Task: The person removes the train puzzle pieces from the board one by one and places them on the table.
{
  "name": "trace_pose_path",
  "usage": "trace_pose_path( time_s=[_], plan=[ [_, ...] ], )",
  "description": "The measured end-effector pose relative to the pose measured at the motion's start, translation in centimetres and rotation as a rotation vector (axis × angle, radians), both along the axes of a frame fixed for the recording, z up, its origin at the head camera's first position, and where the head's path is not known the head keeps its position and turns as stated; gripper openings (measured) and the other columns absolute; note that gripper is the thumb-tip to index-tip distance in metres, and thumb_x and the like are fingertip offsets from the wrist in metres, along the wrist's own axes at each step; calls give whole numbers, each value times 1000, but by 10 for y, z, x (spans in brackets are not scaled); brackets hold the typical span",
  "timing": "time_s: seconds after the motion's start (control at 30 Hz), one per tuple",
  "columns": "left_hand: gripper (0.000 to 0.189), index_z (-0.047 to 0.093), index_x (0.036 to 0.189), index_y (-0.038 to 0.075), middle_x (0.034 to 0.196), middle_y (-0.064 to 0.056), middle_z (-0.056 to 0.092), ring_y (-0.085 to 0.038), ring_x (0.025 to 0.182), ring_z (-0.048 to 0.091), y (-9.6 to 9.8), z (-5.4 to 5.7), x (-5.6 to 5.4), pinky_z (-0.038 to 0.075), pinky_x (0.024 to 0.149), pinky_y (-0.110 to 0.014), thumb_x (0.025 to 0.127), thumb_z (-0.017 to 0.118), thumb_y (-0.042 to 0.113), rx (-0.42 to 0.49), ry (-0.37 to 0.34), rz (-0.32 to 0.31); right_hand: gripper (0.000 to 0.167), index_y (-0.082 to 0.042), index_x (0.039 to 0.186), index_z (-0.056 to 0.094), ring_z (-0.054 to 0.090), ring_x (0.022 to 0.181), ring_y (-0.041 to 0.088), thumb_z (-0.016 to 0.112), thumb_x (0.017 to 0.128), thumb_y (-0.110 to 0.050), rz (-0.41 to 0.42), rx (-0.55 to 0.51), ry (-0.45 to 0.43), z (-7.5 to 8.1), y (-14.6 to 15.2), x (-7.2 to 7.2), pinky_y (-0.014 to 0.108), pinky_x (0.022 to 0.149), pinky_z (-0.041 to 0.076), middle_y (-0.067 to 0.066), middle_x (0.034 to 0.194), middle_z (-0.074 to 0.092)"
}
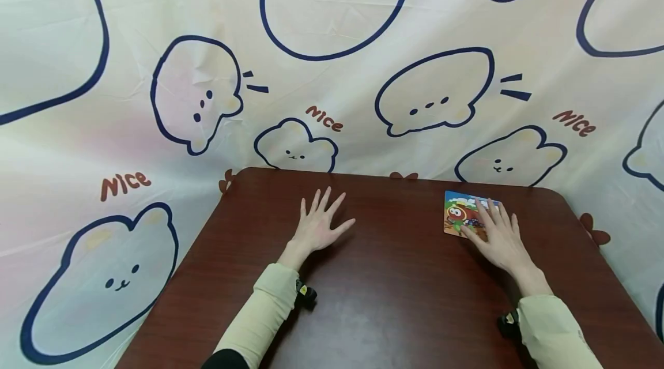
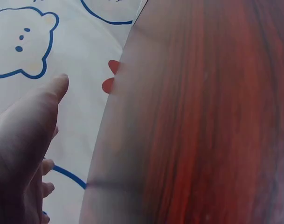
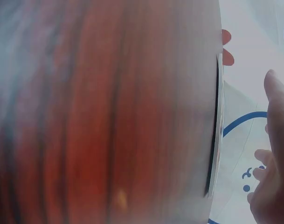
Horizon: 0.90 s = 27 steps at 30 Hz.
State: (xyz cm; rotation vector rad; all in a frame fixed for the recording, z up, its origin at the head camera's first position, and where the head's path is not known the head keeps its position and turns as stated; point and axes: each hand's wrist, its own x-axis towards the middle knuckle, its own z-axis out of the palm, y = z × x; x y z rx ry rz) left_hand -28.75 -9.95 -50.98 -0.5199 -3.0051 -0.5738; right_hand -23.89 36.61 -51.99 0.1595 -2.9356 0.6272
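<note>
A thin square picture book or board [image 1: 455, 214] with a colourful cartoon cover lies at the far right of the table. My right hand [image 1: 499, 239] is over its right part, fingers straight and spread, hiding some of the cover. From the right wrist, only the thin edge of the board [image 3: 216, 140] shows, with a gap between it and the hand [image 3: 277, 149]. My left hand [image 1: 317, 227] is over the table's left side, fingers spread, holding nothing. In the left wrist view the thumb and some fingertips of this hand [image 2: 25, 135] show beside the table edge.
The dark brown wooden table [image 1: 394, 288] has rounded far corners. Behind and around it hangs a pale cloth [image 1: 353, 86] printed with blue-outlined cartoon animals and the word "Nice". A small black device [image 1: 306, 293] sits on the left wrist, another [image 1: 509, 323] on the right.
</note>
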Motion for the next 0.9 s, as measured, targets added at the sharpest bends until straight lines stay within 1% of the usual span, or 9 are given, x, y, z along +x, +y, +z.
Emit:
trace_pose_path(
  time_s=[0.13,0.33,0.43,0.57,0.73,0.8,0.9],
  plan=[
    [86,25,177,36,187,-9,13,-41,174,10,6,2,0,6,136,-75,104,49,77,-10,-3,-5,97,-8,176,17,7,165,60,62,107,-59,-4,9,-11,1,5,0,83,130,1,38,177,15],
    [84,27,176,35,187,-12,16,-41,174,13,15,2,0,8,136,-76,106,50,74,-5,-7,-31,98,-8,176,20,8,164,62,61,106,-63,-16,17,-43,1,10,1,85,129,3,39,177,14],
    [84,27,177,34,186,-13,17,-41,174,13,20,1,1,8,136,-76,106,50,73,7,-23,-53,99,-7,176,20,8,163,63,60,106,-65,-15,27,-66,0,15,0,85,129,4,40,176,15],
    [84,23,177,37,187,-10,14,-40,174,11,30,-1,4,7,136,-75,106,48,75,10,-52,-77,100,-6,176,19,8,163,64,59,106,-66,-12,42,-108,0,23,-2,85,129,4,41,176,13],
    [84,25,177,35,187,-11,15,-40,174,11,42,-6,3,8,136,-75,106,48,74,13,-65,-109,103,-6,176,14,5,162,66,56,106,-68,-16,59,-167,-4,33,-4,86,128,3,43,176,11],
    [83,27,177,34,187,-12,16,-41,174,12,47,-9,3,9,136,-76,107,49,73,18,-68,-122,104,-5,176,13,5,162,67,56,106,-68,-14,59,-180,-6,35,-4,86,127,3,43,176,10],
    [83,26,177,35,187,-10,15,-39,174,12,56,-12,3,9,136,-75,107,48,74,5,-79,-138,105,-5,176,13,5,162,68,56,106,-69,-6,55,-193,-7,36,-6,87,127,3,44,175,10]
  ],
)
